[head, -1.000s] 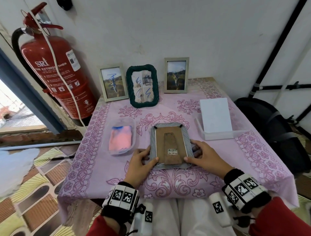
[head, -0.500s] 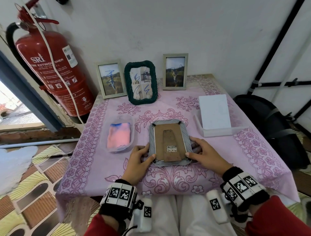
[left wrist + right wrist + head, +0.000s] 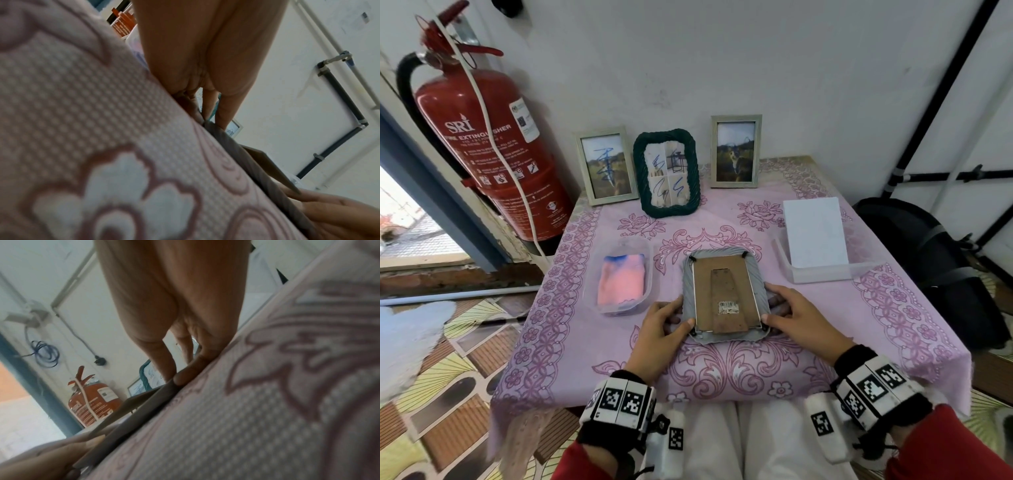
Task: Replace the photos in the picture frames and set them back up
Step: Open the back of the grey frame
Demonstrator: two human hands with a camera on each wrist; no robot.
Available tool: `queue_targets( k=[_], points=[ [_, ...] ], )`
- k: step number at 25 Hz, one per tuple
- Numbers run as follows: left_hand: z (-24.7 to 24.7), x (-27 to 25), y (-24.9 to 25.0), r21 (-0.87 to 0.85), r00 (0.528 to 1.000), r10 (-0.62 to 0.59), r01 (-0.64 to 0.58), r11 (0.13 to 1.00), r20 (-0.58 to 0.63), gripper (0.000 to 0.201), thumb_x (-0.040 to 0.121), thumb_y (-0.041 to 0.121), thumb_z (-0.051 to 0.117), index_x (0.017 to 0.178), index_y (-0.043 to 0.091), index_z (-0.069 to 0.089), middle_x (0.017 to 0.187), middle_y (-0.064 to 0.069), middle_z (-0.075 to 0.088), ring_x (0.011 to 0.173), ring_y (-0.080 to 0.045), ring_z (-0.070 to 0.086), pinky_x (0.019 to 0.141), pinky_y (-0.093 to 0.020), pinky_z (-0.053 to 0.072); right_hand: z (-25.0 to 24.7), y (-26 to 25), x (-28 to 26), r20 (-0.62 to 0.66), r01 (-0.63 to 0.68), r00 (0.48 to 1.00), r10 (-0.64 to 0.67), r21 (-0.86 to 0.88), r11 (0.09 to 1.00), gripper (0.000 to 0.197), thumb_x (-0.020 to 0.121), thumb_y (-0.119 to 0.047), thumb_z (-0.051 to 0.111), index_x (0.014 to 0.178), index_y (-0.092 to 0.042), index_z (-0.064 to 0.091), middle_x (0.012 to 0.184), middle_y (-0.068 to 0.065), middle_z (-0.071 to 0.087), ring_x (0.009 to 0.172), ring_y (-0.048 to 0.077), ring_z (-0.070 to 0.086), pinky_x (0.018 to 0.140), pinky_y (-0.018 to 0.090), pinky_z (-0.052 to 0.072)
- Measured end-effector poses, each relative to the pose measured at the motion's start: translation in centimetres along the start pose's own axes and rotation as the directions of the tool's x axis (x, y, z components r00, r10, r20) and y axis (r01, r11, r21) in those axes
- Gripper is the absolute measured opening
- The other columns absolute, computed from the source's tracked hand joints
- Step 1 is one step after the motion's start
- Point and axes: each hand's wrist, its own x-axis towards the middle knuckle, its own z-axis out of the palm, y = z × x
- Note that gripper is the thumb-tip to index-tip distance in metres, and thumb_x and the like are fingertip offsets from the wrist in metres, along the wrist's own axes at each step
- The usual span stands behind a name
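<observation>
While three frames (image 3: 667, 173) are standing at the far edge, both hands, the left hand (image 3: 658, 327) and the right hand (image 3: 796, 317), are gripping the face-down grey frame (image 3: 723, 296), probably unfinished.

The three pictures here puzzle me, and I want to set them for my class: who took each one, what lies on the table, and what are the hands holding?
No machine: a person wears three cameras. The head camera looks down at the table; one camera on each wrist looks along the fingers, so those pictures show the cloth and palm very close.

The left hand and right hand hold a grey picture frame lying face down, brown back up. Each hand's grip is on a side edge, fingers tucked under.

Three frames stand at the wall: a pale one, a green one and another pale one. A clear tub holds something pink; a clear holder props up a white sheet.
</observation>
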Motion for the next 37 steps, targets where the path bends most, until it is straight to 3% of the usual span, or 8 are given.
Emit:
queue_targets(
  k=[4, 8, 16, 22, 26, 30, 33, 37],
  points=[
    [-0.9, 0.4, 1.4, 0.159, 1.0, -0.011, 0.008, 0.987, 0.022, 0.045, 0.086, 0.018, 0.065, 0.127, 0.004, 0.053, 0.109, -0.01, 0.05, 0.095, -0.015, 0.056, 0.089, -0.018, 0.044, -0.2, -1.5, 0.3, 0.031, -0.046, 0.998, 0.052, -0.189, 0.981, 0.055, 0.092, -0.023, 0.056, 0.141, -0.013, 0.032, 0.118, 0.008, 0.045, 0.103, 0.019, 0.053, 0.097, 0.03, 0.043],
    [-1.1, 2.5, 3.9, 0.2, 0.996, 0.094, -0.092, 0.975, -0.004, 0.044, 0.088, 0.015, 0.06, 0.13, 0.006, 0.05, 0.121, -0.01, 0.051, 0.111, -0.017, 0.053, 0.098, -0.029, 0.044, 0.2, -3.5, 1.9, 0.054, 0.084, 0.996, -0.067, -0.442, 0.893, 0.056, 0.095, -0.025, 0.049, 0.143, -0.01, 0.027, 0.13, 0.011, 0.036, 0.129, 0.027, 0.031, 0.107, 0.032, 0.027],
    [0.8, 10.3, 5.2, 0.445, 0.996, -0.084, 0.074, 0.892, 0.002, 0.044, 0.088, 0.02, 0.057, 0.129, 0.007, 0.051, 0.13, -0.017, 0.049, 0.121, -0.031, 0.048, 0.106, -0.034, 0.035, 0.6, -4.3, 8.9, 0.072, 0.032, 0.997, 0.02, -0.657, 0.753, 0.047, 0.096, -0.027, 0.043, 0.133, 0.0, 0.034, 0.13, 0.022, 0.045, 0.124, 0.035, 0.039, 0.104, 0.039, 0.031],
    [0.6, 13.1, 4.4, 0.336, 0.984, -0.176, 0.175, 0.925, -0.029, 0.025, 0.081, 0.013, 0.067, 0.102, -0.001, 0.065, 0.107, -0.02, 0.066, 0.103, -0.031, 0.061, 0.09, -0.035, 0.048, 0.7, -4.7, 11.4, -0.023, -0.076, 0.997, 0.076, -0.581, 0.811, 0.033, 0.095, -0.017, 0.043, 0.121, 0.004, 0.044, 0.126, 0.025, 0.042, 0.119, 0.039, 0.043, 0.098, 0.039, 0.038],
    [0.4, 13.3, 4.0, 0.215, 0.972, -0.233, 0.233, 0.948, -0.027, 0.026, 0.081, 0.011, 0.069, 0.103, -0.001, 0.064, 0.095, -0.017, 0.065, 0.092, -0.027, 0.061, 0.08, -0.027, 0.047, 0.7, -4.7, 11.9, -0.047, -0.122, 0.992, 0.114, -0.51, 0.852, 0.031, 0.095, -0.015, 0.046, 0.121, 0.002, 0.042, 0.128, 0.026, 0.04, 0.113, 0.04, 0.048, 0.098, 0.04, 0.041],
    [0.2, 13.4, 4.0, 0.191, 0.975, -0.22, 0.217, 0.957, -0.006, 0.025, 0.081, 0.007, 0.068, 0.104, -0.001, 0.065, 0.066, 0.003, 0.052, 0.069, -0.014, 0.052, 0.051, -0.016, 0.038, 0.6, -4.2, 12.0, -0.036, -0.076, 0.997, 0.067, -0.486, 0.871, 0.021, 0.094, -0.007, 0.044, 0.114, 0.001, 0.045, 0.121, 0.026, 0.043, 0.105, 0.036, 0.049, 0.095, 0.039, 0.041],
    [0.0, 13.3, 3.8, 0.171, 0.978, -0.208, 0.203, 0.964, 0.01, 0.025, 0.081, 0.004, 0.068, 0.105, -0.003, 0.064, 0.064, 0.004, 0.049, 0.058, -0.004, 0.045, 0.045, -0.004, 0.036, 0.5, -3.9, 12.0, -0.028, -0.034, 0.999, 0.023, -0.486, 0.873, 0.018, 0.094, -0.004, 0.043, 0.111, 0.001, 0.047, 0.117, 0.026, 0.047, 0.096, 0.027, 0.044, 0.09, 0.036, 0.04],
    [-0.2, 13.2, 3.8, 0.151, 0.978, -0.204, 0.196, 0.969, 0.04, 0.025, 0.083, 0.003, 0.066, 0.107, -0.005, 0.063, 0.065, 0.001, 0.048, 0.058, -0.006, 0.044, 0.045, -0.003, 0.036, 0.3, -3.7, 11.8, -0.04, -0.007, 0.999, -0.013, -0.467, 0.884, 0.017, 0.092, 0.0, 0.043, 0.107, 0.001, 0.05, 0.114, 0.025, 0.051, 0.097, 0.033, 0.054, 0.085, 0.032, 0.041]
  ],
)
